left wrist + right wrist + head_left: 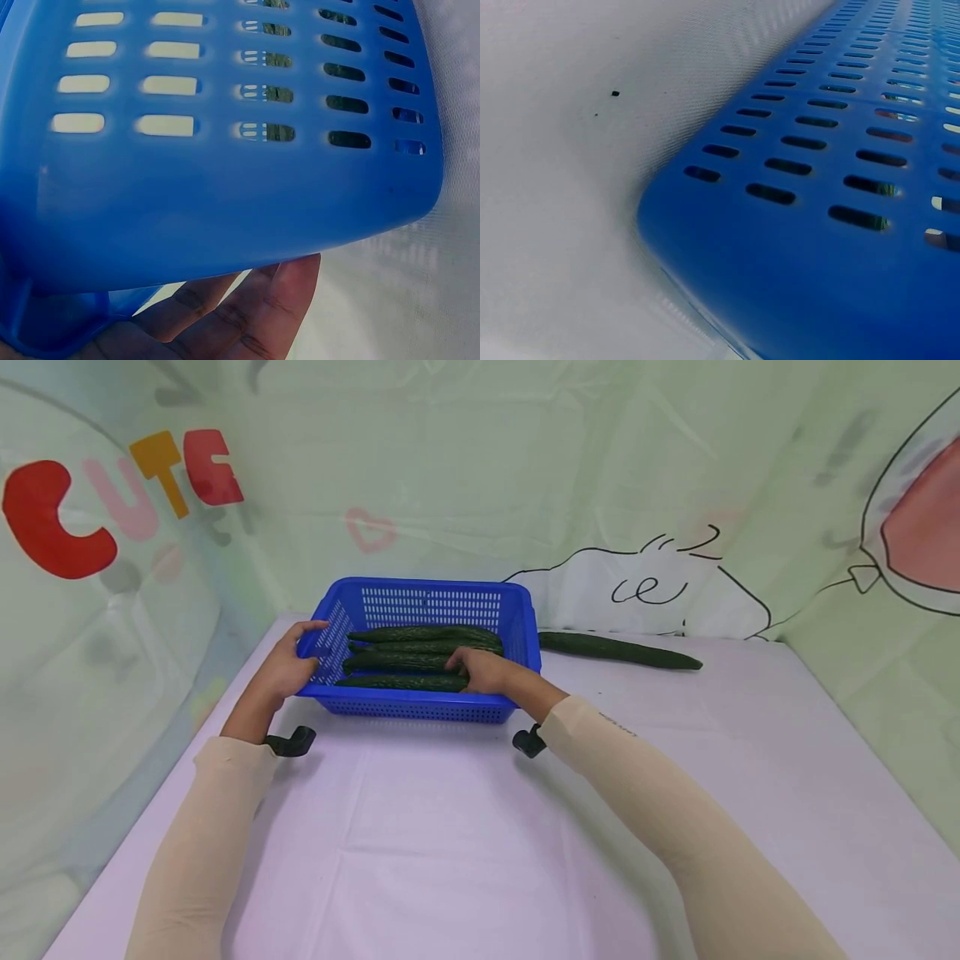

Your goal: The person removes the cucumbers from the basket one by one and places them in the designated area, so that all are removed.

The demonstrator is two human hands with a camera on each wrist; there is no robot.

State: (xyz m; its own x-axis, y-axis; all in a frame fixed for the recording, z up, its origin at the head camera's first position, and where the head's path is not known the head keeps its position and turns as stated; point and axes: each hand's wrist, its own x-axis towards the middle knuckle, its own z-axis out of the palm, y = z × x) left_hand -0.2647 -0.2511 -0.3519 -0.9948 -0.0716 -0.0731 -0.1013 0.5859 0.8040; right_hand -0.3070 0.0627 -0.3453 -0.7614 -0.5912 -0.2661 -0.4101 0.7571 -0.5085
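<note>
Perforated blue basket (405, 695) on a worktop (450, 827), long side facing the viewer. Inside, at least four cucumbers (405, 661) lie side by side, long axes running left to right, parallel to the basket's length. A separate cucumber (622, 651) lies outside, beyond the right end, its far tip pointing right and slightly toward the viewer. The left hand (287, 667) grips the basket's left end; the right hand (489, 671) reaches inside, fingers at the cucumbers, its hold impossible to tell.

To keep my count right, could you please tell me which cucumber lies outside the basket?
The cucumber on the table right of the blue basket; the others lie inside it.
</note>
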